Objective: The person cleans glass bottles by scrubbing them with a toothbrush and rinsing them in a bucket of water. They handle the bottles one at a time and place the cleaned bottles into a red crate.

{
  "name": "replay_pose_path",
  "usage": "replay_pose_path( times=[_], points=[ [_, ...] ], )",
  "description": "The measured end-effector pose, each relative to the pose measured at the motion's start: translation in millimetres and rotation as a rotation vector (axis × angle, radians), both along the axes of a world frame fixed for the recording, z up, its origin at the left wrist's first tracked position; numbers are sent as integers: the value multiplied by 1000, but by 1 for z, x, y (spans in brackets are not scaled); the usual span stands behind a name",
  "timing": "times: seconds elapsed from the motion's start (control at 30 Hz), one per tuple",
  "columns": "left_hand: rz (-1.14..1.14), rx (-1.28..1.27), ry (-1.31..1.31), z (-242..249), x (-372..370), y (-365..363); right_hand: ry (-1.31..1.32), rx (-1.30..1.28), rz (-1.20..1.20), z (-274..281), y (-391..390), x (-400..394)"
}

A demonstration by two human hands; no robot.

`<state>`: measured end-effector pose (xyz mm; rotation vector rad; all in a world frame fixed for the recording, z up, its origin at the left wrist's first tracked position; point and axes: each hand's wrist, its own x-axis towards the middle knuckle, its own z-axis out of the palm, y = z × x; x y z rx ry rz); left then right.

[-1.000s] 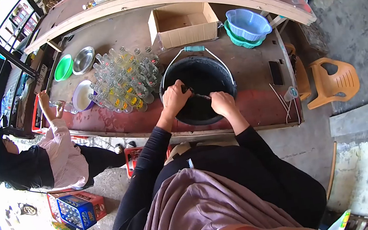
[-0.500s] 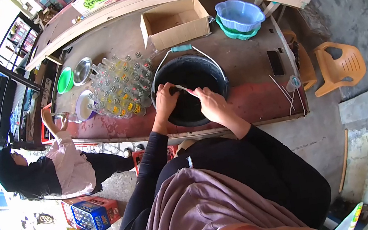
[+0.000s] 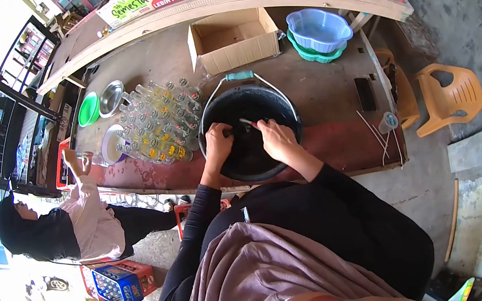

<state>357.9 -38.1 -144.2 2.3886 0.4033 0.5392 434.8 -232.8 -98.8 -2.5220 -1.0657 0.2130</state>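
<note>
A black bucket (image 3: 253, 94) with a raised wire handle stands at the table's front edge. Over its left side, my left hand (image 3: 219, 146) has curled fingers around something small and dark, too hidden to name. My right hand (image 3: 279, 140), over the right side, grips a thin brush (image 3: 247, 122) with a whitish end and a pinkish part by the fingers. The brush points left, apart from my left hand. The bucket's inside is dark and its contents are unclear. Many clear glass bottles (image 3: 160, 122) stand packed together just left of the bucket.
An open cardboard box (image 3: 240, 53) and stacked basins (image 3: 319, 27) lie behind the bucket. A phone (image 3: 365, 94), straws (image 3: 377, 138) and a plastic cup (image 3: 388, 122) are at right. A co-worker (image 3: 91, 224) handles a glass at left, near bowls (image 3: 111, 98).
The brush has moved away from my left hand and its end now shows over the dark bucket interior. The view has shifted slightly, with the table lower in the frame.
</note>
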Motion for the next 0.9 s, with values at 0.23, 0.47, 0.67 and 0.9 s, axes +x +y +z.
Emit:
replay_pose_path(
  times=[0.23, 0.47, 0.67, 0.9],
  points=[
    [85, 6, 282, 10, -4, -12, -40, -3, -4, -5, -6, 0],
    [52, 11, 7, 3, 2, -6, 27, 99, 21, 2, -15, -13],
    [72, 2, -86, 0, -2, -7, 7, 183, 85, 12, -11, -20],
    [72, -92, 44, 9, -1, -11, -69, 3, 6, 4, -12, -7]
  ],
)
